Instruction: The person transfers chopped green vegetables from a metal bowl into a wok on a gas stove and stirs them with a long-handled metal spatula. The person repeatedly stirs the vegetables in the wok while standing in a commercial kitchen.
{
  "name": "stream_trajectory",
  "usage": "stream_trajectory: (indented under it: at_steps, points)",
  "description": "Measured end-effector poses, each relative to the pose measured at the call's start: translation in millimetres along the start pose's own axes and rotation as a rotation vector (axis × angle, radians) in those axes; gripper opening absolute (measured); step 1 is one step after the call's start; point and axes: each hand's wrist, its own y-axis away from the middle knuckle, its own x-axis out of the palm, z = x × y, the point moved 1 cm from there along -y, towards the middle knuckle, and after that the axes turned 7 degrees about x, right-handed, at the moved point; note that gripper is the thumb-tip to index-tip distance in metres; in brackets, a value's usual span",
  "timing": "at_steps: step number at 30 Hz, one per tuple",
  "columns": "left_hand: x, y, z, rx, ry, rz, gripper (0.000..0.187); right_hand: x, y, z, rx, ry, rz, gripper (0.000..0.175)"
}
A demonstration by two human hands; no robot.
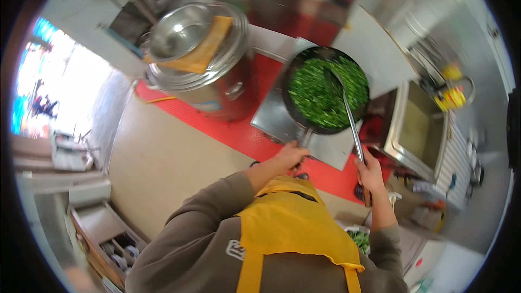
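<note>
A dark wok full of chopped green leafy vegetables sits on a steel surface in front of me. My right hand grips the handle of a long metal ladle or spatula, whose head lies in the greens. Near the wok's near-side handle is my left hand, its fingers curled; whether it holds the handle or something else cannot be made out. I wear a yellow apron over a brown sleeved top.
A large lidded steel pot stands left of the wok, with a steel bowl and a wooden board on its lid. To the right is a rectangular steel basin. Red matting covers part of the floor.
</note>
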Motion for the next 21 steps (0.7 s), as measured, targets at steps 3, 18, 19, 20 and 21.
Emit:
stream_trajectory:
  at_steps: [3, 18, 19, 20, 21]
  points:
    - [2, 3, -11, -0.049, 0.110, 0.047, 0.023, -6, -16, 15, -0.090, 0.171, -0.175, 0.037]
    - [1, -47, -22, -0.144, 0.179, 0.206, 0.013, -6, 51, -4, -0.131, 0.473, -0.036, 0.035]
    - [2, -45, -22, -0.102, 0.156, 0.212, 0.013, -6, 41, -4, -0.062, 0.480, 0.017, 0.038]
    - [4, -42, -21, -0.059, 0.135, 0.218, 0.014, -2, 41, -4, -0.073, 0.464, -0.040, 0.040]
    - [7, -34, -21, -0.051, 0.143, 0.226, 0.015, 5, 40, -2, -0.083, 0.444, -0.091, 0.042]
